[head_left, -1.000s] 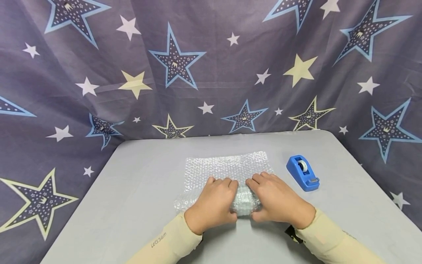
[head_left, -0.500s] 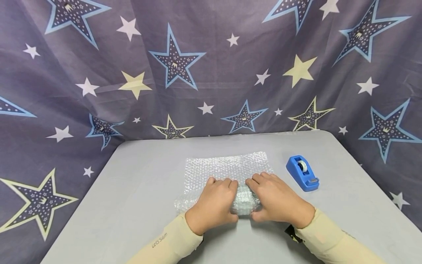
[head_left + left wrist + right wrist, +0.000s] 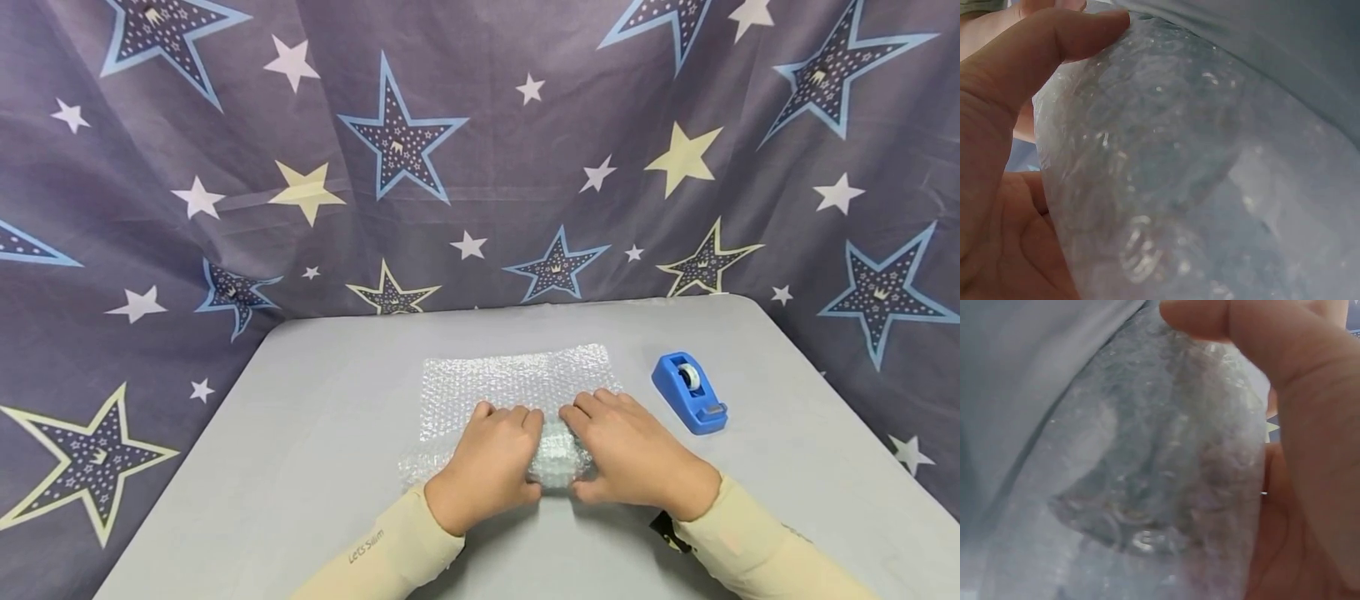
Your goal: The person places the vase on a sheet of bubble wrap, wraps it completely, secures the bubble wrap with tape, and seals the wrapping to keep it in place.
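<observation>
Star-print curtain (image 3: 491,208) behind pale grey table (image 3: 322,408) | left fingers (image 3: 516,415), right fingers (image 3: 583,408) curled round bubble-wrap roll (image 3: 557,458)

Curtained-off tabletop workspace — star-print cloth (image 3: 491,158) behind a grey table (image 3: 322,408).
</observation>
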The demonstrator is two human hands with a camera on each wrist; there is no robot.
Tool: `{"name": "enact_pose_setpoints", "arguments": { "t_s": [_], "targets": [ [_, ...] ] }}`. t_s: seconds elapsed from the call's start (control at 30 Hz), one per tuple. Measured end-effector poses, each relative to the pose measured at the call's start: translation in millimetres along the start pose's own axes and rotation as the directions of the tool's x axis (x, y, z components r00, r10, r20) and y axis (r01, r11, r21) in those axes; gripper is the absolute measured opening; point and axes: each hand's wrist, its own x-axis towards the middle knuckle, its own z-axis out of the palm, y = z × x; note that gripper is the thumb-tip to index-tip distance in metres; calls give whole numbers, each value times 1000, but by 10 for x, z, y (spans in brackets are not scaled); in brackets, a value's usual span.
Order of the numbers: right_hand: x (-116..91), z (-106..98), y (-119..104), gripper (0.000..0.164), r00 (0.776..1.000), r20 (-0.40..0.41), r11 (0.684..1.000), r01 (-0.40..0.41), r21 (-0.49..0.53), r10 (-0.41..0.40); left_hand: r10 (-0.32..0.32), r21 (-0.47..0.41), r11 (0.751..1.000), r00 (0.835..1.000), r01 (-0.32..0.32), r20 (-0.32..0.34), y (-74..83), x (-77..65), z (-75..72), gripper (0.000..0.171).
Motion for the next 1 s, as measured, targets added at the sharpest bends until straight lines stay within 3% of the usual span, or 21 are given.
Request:
{"name": "enact_pose_setpoints", "arguments": {
  "t_s": [0.17,0.33,1.0],
  "targets": [
    [1,-70,-51,95,999,-22,1000,24,-8,-24,4,6,1000,1000,-4,-25,-1,-8,5,65],
    [13,-111,-130,87,997,-52,998,46,-42,-49,-2,-1,1000,999,2,-33,-4,-10,10,61],
    [32,-27,-138,88,996,-75,998,34,-58,-39,-38,21,999,999,39,-12,-21,-3,-1,61]
  ]
}}
